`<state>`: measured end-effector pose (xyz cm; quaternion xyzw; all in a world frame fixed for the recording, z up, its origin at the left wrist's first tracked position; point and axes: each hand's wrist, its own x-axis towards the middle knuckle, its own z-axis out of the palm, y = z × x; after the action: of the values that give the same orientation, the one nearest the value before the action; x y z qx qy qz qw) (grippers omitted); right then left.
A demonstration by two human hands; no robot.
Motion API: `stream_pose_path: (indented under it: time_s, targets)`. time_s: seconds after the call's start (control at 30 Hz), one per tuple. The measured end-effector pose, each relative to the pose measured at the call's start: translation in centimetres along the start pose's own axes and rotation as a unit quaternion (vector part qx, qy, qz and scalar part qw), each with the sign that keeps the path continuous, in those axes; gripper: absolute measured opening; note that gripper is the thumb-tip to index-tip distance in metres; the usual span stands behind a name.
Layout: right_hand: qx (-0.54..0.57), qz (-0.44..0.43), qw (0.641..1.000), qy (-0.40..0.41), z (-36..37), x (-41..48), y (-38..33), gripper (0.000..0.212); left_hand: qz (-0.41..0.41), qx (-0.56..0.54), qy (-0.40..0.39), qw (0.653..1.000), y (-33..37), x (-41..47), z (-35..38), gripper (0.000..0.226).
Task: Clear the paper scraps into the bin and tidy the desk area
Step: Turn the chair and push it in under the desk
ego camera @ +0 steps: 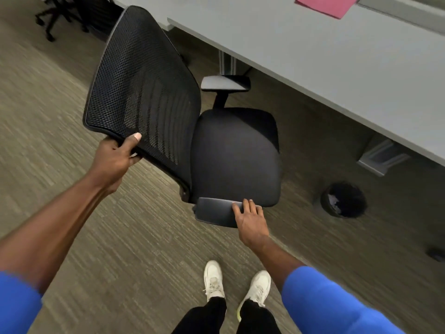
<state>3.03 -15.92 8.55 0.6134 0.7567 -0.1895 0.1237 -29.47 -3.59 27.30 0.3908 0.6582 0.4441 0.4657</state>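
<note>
A black office chair (236, 155) with a mesh backrest (142, 88) stands on the carpet beside the grey desk (337, 56). My left hand (115, 157) is closed on the top edge of the backrest. My right hand (251, 220) rests on the near armrest (214, 212), fingers laid over its end. A round black bin (343, 200) sits on the floor to the right of the chair, under the desk edge, with pale paper scraps inside. A pink sheet (325, 3) lies on the desk at the top.
The desk's metal legs (382, 156) stand near the bin. Another black chair base (55, 18) is at the top left. My white shoes (237, 283) are on the carpet just behind the chair. A small dark object (437, 254) lies at the right edge.
</note>
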Motion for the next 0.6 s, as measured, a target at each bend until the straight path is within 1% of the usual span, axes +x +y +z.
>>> stream_pose_path:
  time_s: [0.17,0.33,0.47,0.6]
  targets:
    - [0.002,0.002,1.000,0.001,-1.2,-0.7,3.9,0.067,0.000,0.005,-0.019,1.000,-0.1,-2.8,2.3,0.013]
    - [-0.002,-0.004,1.000,-0.005,-2.1,-1.3,7.0,0.063,0.000,0.004,-0.013,1.000,0.2,-4.5,4.8,0.023]
    - [0.001,-0.008,1.000,-0.010,-2.1,-1.9,9.3,0.073,-0.001,0.003,-0.021,1.000,0.2,-5.2,6.8,0.025]
    - [0.000,0.009,1.000,-0.004,-1.4,-2.7,11.7,0.073,-0.003,0.012,-0.021,1.000,0.1,-5.8,9.2,0.029]
